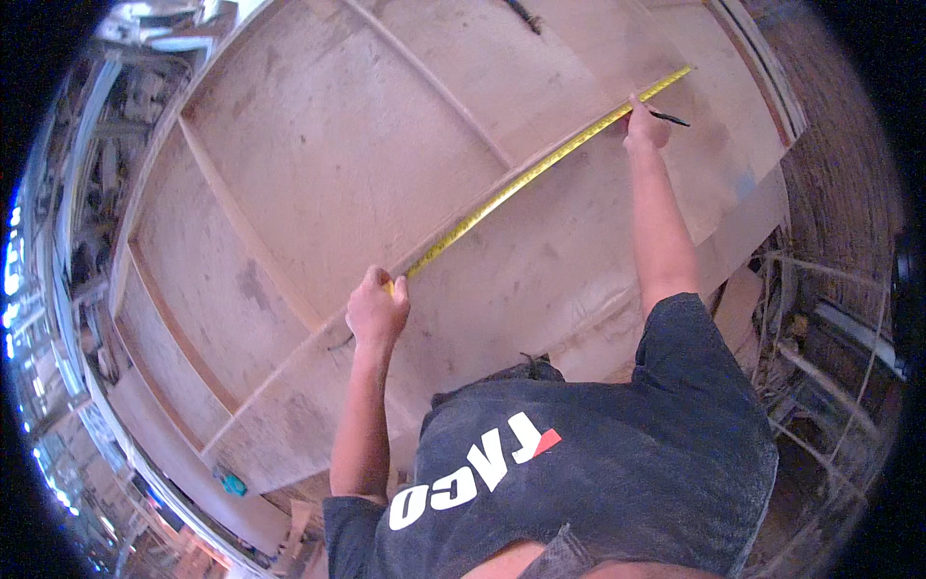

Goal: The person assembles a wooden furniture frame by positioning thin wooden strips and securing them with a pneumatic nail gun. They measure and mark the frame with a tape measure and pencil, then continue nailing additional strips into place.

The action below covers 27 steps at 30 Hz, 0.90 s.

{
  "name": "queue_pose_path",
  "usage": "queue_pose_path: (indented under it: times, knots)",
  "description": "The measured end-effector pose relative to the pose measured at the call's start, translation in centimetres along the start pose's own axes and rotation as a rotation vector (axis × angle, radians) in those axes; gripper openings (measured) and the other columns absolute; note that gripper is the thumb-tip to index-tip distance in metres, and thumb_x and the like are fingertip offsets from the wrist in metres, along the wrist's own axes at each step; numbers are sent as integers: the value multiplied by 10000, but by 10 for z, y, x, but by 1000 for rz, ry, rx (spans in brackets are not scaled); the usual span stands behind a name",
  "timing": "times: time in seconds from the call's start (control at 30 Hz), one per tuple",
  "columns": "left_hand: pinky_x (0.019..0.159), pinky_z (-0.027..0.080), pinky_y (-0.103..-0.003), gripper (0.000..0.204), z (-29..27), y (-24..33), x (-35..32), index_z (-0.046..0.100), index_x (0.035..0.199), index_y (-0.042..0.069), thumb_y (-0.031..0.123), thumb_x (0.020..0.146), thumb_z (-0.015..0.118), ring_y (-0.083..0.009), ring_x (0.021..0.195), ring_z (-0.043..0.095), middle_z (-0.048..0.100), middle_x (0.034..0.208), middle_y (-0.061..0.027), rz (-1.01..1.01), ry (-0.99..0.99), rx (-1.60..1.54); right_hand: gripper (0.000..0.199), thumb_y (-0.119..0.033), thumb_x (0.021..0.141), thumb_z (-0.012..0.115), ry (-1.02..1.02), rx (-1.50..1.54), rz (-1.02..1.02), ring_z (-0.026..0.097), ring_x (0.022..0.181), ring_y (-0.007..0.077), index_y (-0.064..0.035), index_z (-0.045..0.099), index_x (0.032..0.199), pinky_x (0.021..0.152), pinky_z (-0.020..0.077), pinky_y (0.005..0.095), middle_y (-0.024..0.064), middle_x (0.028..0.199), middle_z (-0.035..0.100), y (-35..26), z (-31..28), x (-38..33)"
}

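A yellow tape measure blade (526, 176) stretches diagonally across a large plywood cabinet carcass (338, 154) with shelf dividers. My left hand (376, 311) is closed on the tape's near end, pressing it against a shelf edge. My right hand (644, 124), arm fully extended, rests on the tape near its far end and holds a dark pencil (669, 119) whose tip points right over the plywood.
A brick wall (839, 164) rises at the right. Timber offcuts and cables (801, 367) lie at the lower right. A small teal object (232, 482) sits below the cabinet's lower edge. Workshop clutter shows at the far left rim.
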<state>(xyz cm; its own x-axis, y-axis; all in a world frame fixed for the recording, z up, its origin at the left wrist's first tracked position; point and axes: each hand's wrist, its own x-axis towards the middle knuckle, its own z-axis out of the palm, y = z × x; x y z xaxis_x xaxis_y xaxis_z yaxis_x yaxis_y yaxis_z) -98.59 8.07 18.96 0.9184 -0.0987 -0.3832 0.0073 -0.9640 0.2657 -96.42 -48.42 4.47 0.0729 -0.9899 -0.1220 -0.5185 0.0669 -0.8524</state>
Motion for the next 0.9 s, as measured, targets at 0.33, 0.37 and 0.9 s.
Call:
queue_pose_path:
  times: [0.33, 0.37, 0.9]
  knots:
    - [804, 563, -511, 330, -5, -5, 5, 681, 997, 88, 398, 890, 721, -403, 909, 720, 742, 923, -189, -61, -31, 23, 319, -323, 969, 674, -433, 158, -554, 585, 691, 91, -22, 764, 916, 658, 484, 258, 3, 751, 644, -57, -44, -99]
    - [805, 563, -510, 330, -6, -6, 5, 680, 995, 89, 399, 891, 721, -402, 910, 720, 741, 921, -189, -64, -39, 28, 299, -300, 978, 663, -599, 199, -618, 571, 689, 88, -25, 765, 918, 661, 479, 254, -2, 768, 643, -72, -49, -120]
    - [803, 563, -512, 328, -13, 1, 6, 684, 1005, 94, 400, 894, 722, -406, 916, 720, 741, 930, -197, -103, -86, 43, 195, -184, 838, 743, -1583, -424, -679, 622, 806, 109, -18, 740, 942, 752, 512, 287, 12, 840, 695, -98, -20, -145]
